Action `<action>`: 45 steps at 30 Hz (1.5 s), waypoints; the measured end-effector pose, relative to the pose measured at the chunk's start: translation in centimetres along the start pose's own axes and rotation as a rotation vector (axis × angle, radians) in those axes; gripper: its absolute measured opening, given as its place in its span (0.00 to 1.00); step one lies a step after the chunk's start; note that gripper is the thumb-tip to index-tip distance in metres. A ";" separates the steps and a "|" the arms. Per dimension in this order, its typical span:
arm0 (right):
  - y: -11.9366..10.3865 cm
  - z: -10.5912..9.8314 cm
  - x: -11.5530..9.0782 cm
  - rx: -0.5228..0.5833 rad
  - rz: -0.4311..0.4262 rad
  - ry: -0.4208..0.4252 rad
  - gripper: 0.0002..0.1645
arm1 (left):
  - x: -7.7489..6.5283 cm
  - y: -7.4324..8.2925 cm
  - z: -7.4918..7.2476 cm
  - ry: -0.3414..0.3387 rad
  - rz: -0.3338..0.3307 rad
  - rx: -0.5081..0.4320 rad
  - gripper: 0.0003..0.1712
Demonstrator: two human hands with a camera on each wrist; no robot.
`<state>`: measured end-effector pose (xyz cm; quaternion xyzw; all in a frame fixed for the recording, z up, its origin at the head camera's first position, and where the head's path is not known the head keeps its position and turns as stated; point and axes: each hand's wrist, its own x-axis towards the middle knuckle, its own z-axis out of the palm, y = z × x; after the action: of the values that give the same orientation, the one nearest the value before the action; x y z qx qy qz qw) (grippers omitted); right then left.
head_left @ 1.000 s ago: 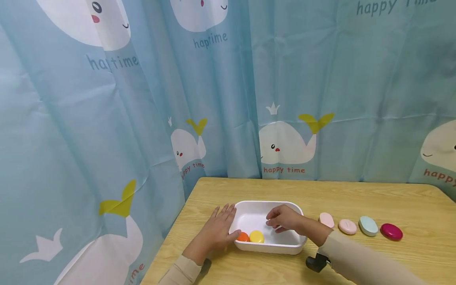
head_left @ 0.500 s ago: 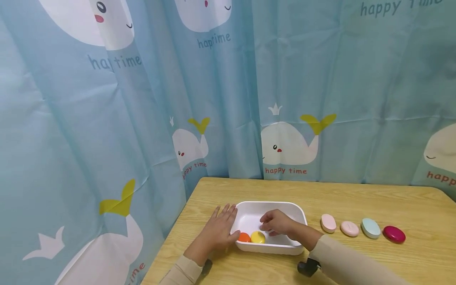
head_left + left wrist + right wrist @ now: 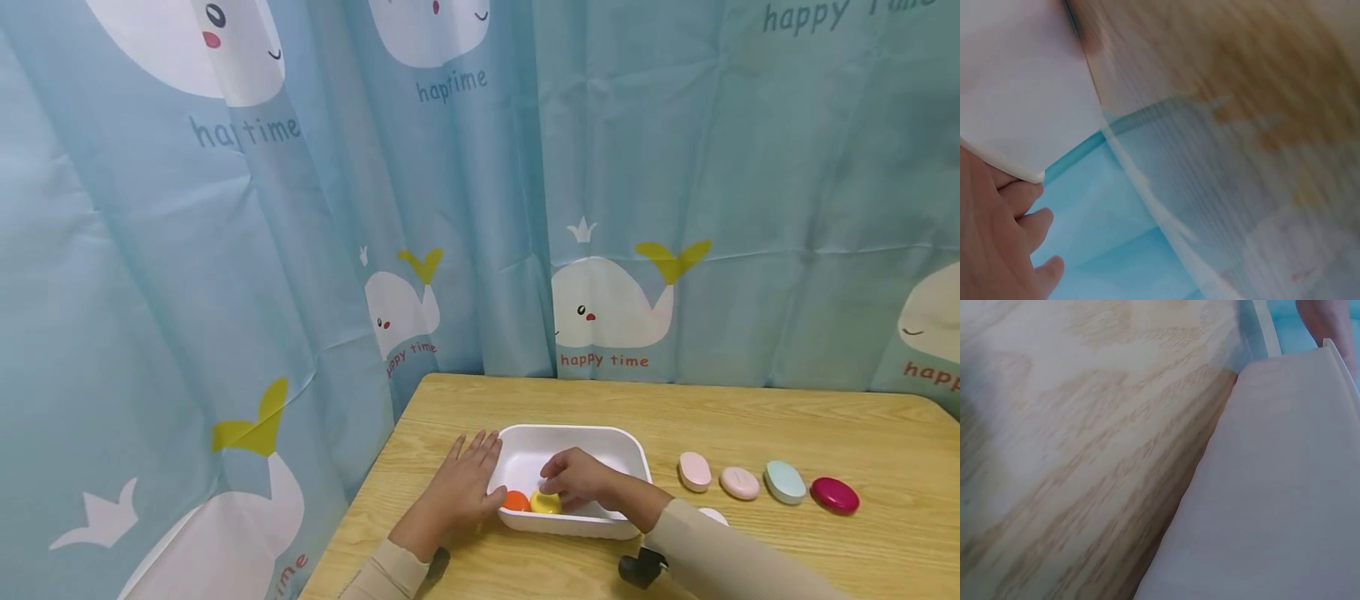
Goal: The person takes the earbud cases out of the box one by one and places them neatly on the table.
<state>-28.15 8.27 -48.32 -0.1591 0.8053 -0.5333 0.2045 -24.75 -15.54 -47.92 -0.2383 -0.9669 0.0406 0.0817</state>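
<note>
A white bin (image 3: 570, 525) stands on the table. My left hand (image 3: 463, 492) lies along its left end, with fingers spread and extended at the rim. The left wrist view has that hand's fingers (image 3: 1035, 228) beside the bin's white wall (image 3: 1016, 119). Inside the bin, an orange rounded piece (image 3: 516, 501) sits in the near left corner next to a yellow rounded, soap-like piece (image 3: 545, 503). My right hand (image 3: 577, 475) reaches into the bin, bent fingertips right at the yellow piece's upper edge; I cannot tell whether they pinch it. Its thumb is partly hidden.
Right of the bin, a row holds a pale pink bar (image 3: 694, 472), a pink oval bar (image 3: 739, 483), a mint bar (image 3: 785, 482) and a magenta oval (image 3: 835, 495). A white piece (image 3: 714, 516) shows partly behind the right sleeve (image 3: 720, 550). Curtains (image 3: 480, 208) hang behind the table.
My right hand has moved left and down inside the bin to the yellow piece. The white piece behind the right sleeve has come into view. My left hand stays at the bin's left end.
</note>
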 end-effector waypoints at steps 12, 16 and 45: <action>-0.6 0.6 -0.2 -0.111 -0.009 -0.027 0.12 | 0.2 -0.1 0.0 -0.006 0.002 0.000 0.43; -0.8 0.7 -0.5 -0.118 -0.034 -0.047 0.13 | 0.2 0.0 -0.1 -0.004 0.003 -0.008 0.43; -0.8 0.0 -1.3 -0.200 -0.009 -0.116 0.06 | 0.2 -0.1 0.3 0.002 -0.002 -0.054 0.46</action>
<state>-27.01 8.60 -47.34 -0.2129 0.8406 -0.4409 0.2317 -24.98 -15.52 -48.22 -0.2395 -0.9678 0.0142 0.0763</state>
